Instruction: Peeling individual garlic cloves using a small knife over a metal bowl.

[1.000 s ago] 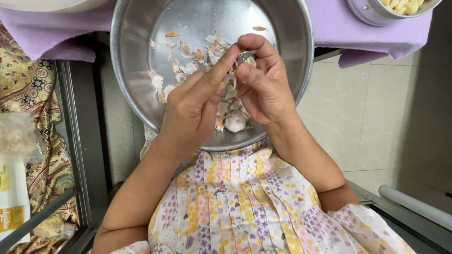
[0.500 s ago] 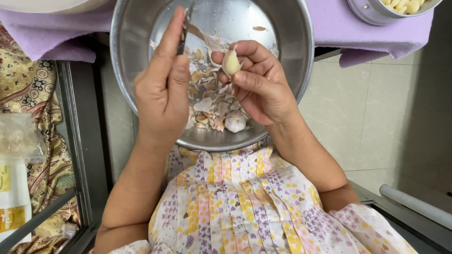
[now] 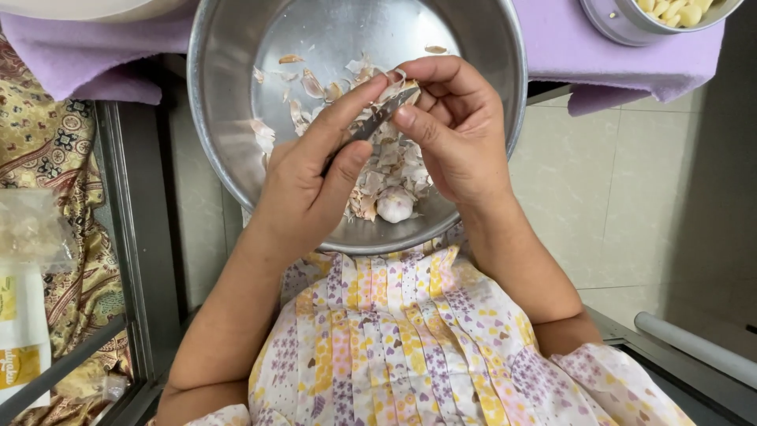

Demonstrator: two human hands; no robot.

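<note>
A large steel bowl point(image 3: 236, 95) rests on my lap, holding papery garlic skins point(image 3: 315, 87) and one unpeeled garlic piece point(image 3: 394, 203). My left hand point(image 3: 311, 170) grips a small knife point(image 3: 378, 117), its blade laid against a garlic clove point(image 3: 410, 85). That clove is pinched in the fingers of my right hand point(image 3: 457, 130). Both hands meet over the middle of the bowl, and most of the clove is hidden by the fingers.
A purple cloth point(image 3: 583, 55) lies at the top under a smaller steel container point(image 3: 623, 28) of peeled cloves point(image 3: 678, 12). A patterned fabric point(image 3: 47, 142), a plastic bag point(image 3: 31, 233) and a metal frame point(image 3: 138, 237) stand at the left. Tiled floor point(image 3: 631, 197) lies to the right.
My left hand had lifted up away from the clove half a second ago; it has come back down, and the knife blade is on the clove again.
</note>
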